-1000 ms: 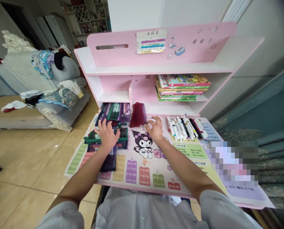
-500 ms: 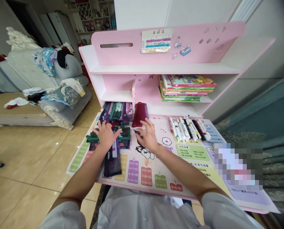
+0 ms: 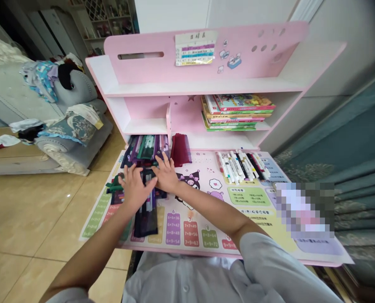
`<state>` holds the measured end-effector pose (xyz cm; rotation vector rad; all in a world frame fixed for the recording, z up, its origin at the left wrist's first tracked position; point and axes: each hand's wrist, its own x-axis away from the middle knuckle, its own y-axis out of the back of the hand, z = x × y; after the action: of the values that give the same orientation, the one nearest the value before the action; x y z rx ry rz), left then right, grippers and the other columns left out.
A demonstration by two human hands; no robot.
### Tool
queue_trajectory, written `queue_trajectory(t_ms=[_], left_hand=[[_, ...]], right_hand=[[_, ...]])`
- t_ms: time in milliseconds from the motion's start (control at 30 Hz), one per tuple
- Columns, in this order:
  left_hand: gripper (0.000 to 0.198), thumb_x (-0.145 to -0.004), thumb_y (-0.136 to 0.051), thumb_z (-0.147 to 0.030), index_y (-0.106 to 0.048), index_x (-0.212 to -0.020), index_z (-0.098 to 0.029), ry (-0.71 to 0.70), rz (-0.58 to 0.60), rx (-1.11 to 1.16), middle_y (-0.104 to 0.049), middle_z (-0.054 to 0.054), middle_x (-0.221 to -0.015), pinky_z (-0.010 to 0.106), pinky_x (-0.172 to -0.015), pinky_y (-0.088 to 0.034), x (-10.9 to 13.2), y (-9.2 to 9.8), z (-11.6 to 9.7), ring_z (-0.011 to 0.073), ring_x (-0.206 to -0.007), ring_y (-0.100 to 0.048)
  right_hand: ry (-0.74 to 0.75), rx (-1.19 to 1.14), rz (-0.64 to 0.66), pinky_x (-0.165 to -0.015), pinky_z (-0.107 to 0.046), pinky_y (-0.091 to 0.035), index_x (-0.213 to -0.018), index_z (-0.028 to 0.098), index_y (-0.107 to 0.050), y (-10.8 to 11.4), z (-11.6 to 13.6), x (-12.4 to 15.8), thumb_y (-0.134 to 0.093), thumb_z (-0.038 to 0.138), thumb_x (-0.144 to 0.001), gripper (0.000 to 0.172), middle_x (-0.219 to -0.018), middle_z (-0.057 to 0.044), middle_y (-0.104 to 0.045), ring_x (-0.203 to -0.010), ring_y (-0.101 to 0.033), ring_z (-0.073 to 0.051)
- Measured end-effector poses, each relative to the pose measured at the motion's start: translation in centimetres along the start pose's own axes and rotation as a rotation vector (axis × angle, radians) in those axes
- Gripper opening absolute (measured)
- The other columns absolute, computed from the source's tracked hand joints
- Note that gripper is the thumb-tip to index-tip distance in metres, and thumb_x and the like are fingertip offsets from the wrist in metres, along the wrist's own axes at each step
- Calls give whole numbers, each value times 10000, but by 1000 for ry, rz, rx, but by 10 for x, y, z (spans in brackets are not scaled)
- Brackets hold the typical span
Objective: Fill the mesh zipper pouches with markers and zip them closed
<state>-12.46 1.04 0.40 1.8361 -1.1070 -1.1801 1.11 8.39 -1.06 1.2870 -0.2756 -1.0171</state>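
Although a grey sofa (image 3: 26, 90) heaped with clothes fills the room to the left of both hands, they work at a pink child's desk (image 3: 143, 69) with a shelf hutch. Beneath them lies a multiplication desk mat (image 3: 178, 233). Picture books (image 3: 238, 111) sit on the shelf ahead of the right hand (image 3: 166, 172), and white marker pens (image 3: 238, 168) lie to its right. Ahead of the left hand (image 3: 135, 188), filed pouches (image 3: 145, 149) stand beside a dark red pouch (image 3: 180, 149). Below both hands sits a dark stack of pouches (image 3: 115, 188), with one translucent pouch (image 3: 146, 223) jutting toward the body. Both hands rest spread, fingers fanned, keeping the stack covered; whether either grips it, I cannot tell.
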Motion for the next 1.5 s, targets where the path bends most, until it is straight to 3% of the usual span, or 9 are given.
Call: queue_trajectory(t_ms=[133, 300, 533, 667, 833, 967, 1100, 1300, 1500], left_hand=[[977, -695, -740, -573, -365, -1450, -77, -40, 134, -202, -279, 264, -1593, 757, -1117, -154, 39, 3, 4, 482, -1495, -125], [805, -765, -673, -496, -436, -1396, -55, 38, 109, -314, -265, 251, -1602, 748, -1118, -181, 56, 1, 14, 443, -1514, -93], [523, -726, -654, -389, -626, -1198, -164, 3, 154, -305, -447, 199, -1516, 760, -1105, -189, 35, 16, 22, 423, -1487, -227], [318, -754, -635, -354, -707, -1040, -234, -139, 134, -301, -558, 151, -1434, 778, -1092, -157, 22, 29, 21, 416, -1431, -343], [137, -805, -609, -296, -732, -818, -238, -289, 42, -311, -653, 133, -1302, 791, -1104, -23, 3, 37, 18, 398, -1380, -424], [166, -845, -584, -248, -737, -783, -234, -388, 21, -306, -683, 125, -1243, 792, -1102, 72, -12, 38, 14, 391, -1399, -411], [202, -840, -565, -182, -754, -798, -238, -451, 60, -285, -692, 126, -1225, 818, -1081, 83, -27, 34, 9, 403, -1403, -402], [259, -839, -519, -173, -772, -864, -225, -428, 92, -303, -692, 144, -1211, 847, -1058, 7, -42, 20, 9, 402, -1398, -408], [270, -806, -553, -257, -779, -951, -231, -316, 125, -261, -667, 127, -1275, 837, -1072, -29, -39, 8, 16, 424, -1364, -428]], right_hand=[[-34, 7, -2, -1144, -737, -163, -1181, 181, -686, 6, -3, 3, -637, 626, -829, 570, -1583, -204, -335, -1516, -104, -446], [-46, 6, 8, -1144, -732, -183, -969, 141, -722, 8, -4, 2, -640, 646, -815, 534, -1561, -225, -372, -1511, -140, -444], [-79, -8, -140, -1163, -663, -222, -826, 203, -694, 19, -22, 9, -576, 535, -907, 362, -1494, -125, -505, -1508, -207, -382], [-434, 38, -272, -1135, -702, -210, -872, 164, -708, 32, -64, -6, -494, 400, -959, 330, -1520, -156, -448, -1514, -150, -410], [-652, 169, -67, -1102, -769, -169, -1049, 113, -716, 33, -106, -28, -564, 468, -903, 413, -1541, -210, -385, -1505, -74, -467], [-717, 208, 10, -1108, -771, -141, -1160, 83, -685, 27, -115, -34, -563, 504, -895, 512, -1539, -236, -372, -1505, -45, -467], [-787, 56, 46, -1126, -751, -130, -1158, 88, -690, 23, -118, -35, -628, 399, -867, 430, -1523, -227, -400, -1515, -34, -439], [-794, -111, -33, -1102, -738, -244, -875, 146, -745, 24, -123, -31, -621, 306, -857, 203, -1483, -176, -484, -1497, -183, -431], [-603, -225, -203, -1222, -571, -189, -682, 208, -664, 47, -122, -16, -605, 297, -857, 205, -1192, -114, -706, -1379, -468, -279]])
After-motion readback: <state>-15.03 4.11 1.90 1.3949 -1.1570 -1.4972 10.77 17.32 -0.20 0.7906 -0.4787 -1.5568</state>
